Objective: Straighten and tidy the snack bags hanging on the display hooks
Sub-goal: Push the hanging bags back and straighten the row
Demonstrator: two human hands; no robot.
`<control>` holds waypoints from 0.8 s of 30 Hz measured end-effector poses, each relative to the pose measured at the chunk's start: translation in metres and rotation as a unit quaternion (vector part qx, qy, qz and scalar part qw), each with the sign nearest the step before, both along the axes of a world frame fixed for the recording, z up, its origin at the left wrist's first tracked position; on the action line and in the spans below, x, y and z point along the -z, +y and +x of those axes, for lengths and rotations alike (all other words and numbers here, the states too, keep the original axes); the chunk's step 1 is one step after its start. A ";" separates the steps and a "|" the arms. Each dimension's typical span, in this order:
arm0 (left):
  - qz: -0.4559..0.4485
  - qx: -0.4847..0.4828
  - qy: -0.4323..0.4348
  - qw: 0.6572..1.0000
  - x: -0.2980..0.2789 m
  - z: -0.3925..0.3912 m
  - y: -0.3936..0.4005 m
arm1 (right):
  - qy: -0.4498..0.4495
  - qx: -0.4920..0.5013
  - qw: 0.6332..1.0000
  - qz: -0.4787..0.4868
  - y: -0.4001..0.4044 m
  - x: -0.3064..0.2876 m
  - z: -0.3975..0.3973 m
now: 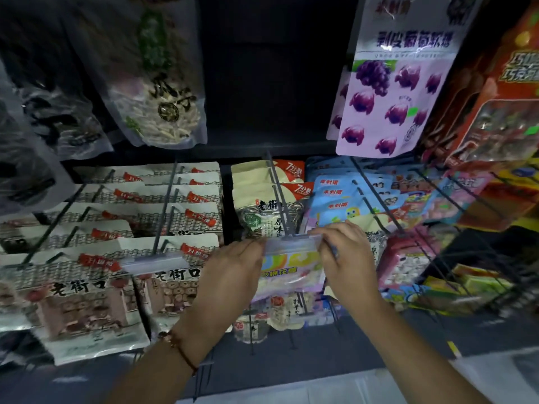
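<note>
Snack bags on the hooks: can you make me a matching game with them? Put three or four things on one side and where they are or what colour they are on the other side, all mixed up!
Things:
1. Grape candy bag
2. Pastel marshmallow bag
3. Red-ribbon snack bags
4. Bracelet

Descriptions:
A. On the left wrist
B. Held at its top edge by both hands, the left hand and the right hand
C. Pale purple, hanging at upper right
D. In rows on the left hooks

Pairs: 1-C, 2-B, 3-D, 4-A
</note>
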State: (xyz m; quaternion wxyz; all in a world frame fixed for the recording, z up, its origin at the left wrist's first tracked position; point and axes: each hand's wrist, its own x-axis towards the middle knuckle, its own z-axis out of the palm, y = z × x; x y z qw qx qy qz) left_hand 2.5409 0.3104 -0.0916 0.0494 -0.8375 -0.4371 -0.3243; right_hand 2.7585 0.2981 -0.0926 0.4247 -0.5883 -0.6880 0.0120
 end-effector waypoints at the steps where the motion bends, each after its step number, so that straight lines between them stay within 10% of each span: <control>1: -0.004 0.006 -0.008 1.000 0.000 -0.001 -0.003 | 0.003 0.010 1.000 -0.003 -0.005 0.001 -0.003; 17: -0.094 0.103 0.041 0.989 0.017 0.017 -0.040 | 0.000 0.027 0.997 -0.078 -0.093 -0.001 -0.002; 24: -0.053 0.065 0.022 0.996 0.001 0.041 -0.044 | 0.172 0.054 0.979 -0.090 -0.092 -0.013 0.063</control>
